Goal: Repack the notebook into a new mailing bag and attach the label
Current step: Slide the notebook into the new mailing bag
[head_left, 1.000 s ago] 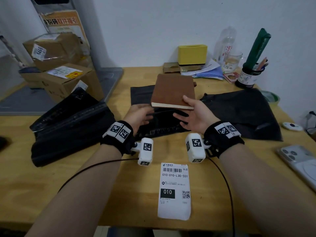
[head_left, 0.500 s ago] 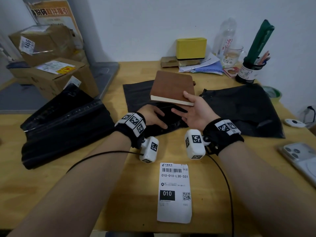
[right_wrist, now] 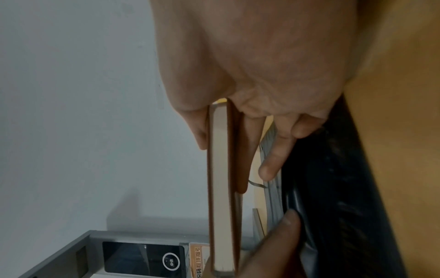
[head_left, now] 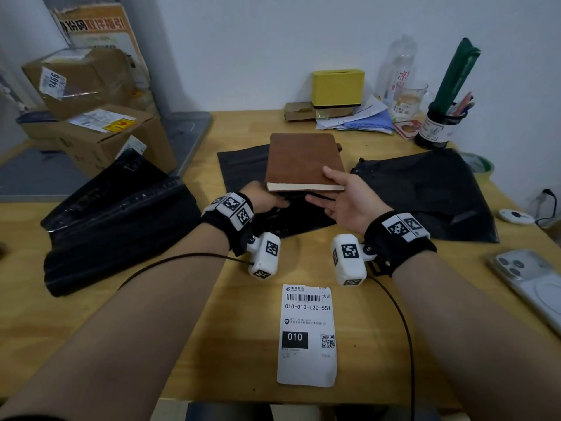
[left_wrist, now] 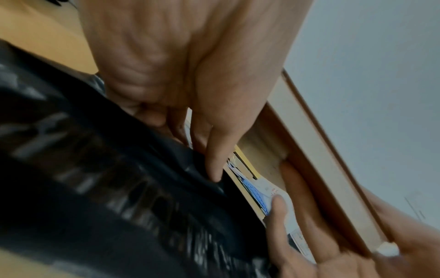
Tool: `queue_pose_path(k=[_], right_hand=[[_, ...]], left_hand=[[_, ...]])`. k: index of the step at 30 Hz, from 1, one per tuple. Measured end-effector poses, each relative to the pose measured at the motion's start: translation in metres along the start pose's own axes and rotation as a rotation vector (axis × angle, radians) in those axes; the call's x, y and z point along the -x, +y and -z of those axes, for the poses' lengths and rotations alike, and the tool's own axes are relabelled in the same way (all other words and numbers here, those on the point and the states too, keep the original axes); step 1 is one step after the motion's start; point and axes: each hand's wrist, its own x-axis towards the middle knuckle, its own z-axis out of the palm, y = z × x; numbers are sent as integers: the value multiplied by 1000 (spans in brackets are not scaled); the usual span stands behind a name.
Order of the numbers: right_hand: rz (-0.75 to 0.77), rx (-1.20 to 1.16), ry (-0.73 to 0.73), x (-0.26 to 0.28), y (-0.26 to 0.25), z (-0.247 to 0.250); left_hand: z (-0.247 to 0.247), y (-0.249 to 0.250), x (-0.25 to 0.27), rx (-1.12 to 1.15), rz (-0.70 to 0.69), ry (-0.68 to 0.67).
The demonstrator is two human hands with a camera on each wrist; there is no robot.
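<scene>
Right hand (head_left: 349, 199) pinched brown notebook (head_left: 305, 161), thumb on cover, fingers beneath, just above black mailing bag (head_left: 243, 165). Left hand (head_left: 262, 200) fingers curled, gripping bag's near edge. Shipping label (head_left: 306, 335) lay nearer on table (head_left: 182, 344).

On the white label (head_left: 306, 335) at lower centre, "CHINA POST", "010-010-L30-551" and "010" can be read. On the cardboard box (head_left: 76, 80) at upper left, "9466" is printed.

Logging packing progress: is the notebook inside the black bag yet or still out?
Out. The notebook is fully exposed, gripped by the right hand above the black mailing bag, whose near edge the left hand pinches.
</scene>
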Motion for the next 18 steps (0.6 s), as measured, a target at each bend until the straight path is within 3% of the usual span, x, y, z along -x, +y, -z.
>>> queue_pose_path(k=[6,13,18], right_hand=[[26,111,75,24,-27,27],[57,319,112,51,-34,62],[33,284,122,65,-31,77]], left_hand=[[13,12,3,-181,85,-4],[23,15,2,-130,143,17],[26,13,4,-53,177,104]])
